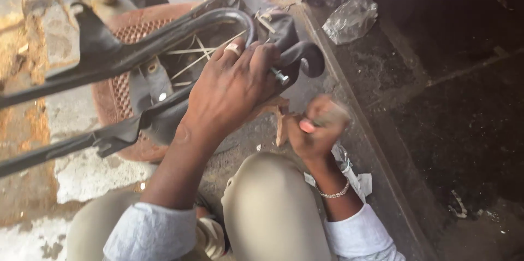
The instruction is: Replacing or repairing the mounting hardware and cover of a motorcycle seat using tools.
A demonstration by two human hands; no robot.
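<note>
My left hand (232, 89), with a ring on one finger, grips the curved end of a black metal frame (136, 48) where two tubes meet; a silver bolt (280, 77) sticks out just beyond the fingertips. My right hand (316, 127), blurred by motion and wearing a chain bracelet, is closed around a small thin tool, too blurred to identify, near a brown wooden piece (281, 124) under the frame. The frame lies tilted across the ground to the left.
A round brown perforated basket or tray (123, 83) sits under the frame. My knees (267, 206) are bent below. A raised dark ledge (382, 146) runs along the right, with crumpled clear plastic (352, 18) at its top and paper scraps (355, 176) near my wrist.
</note>
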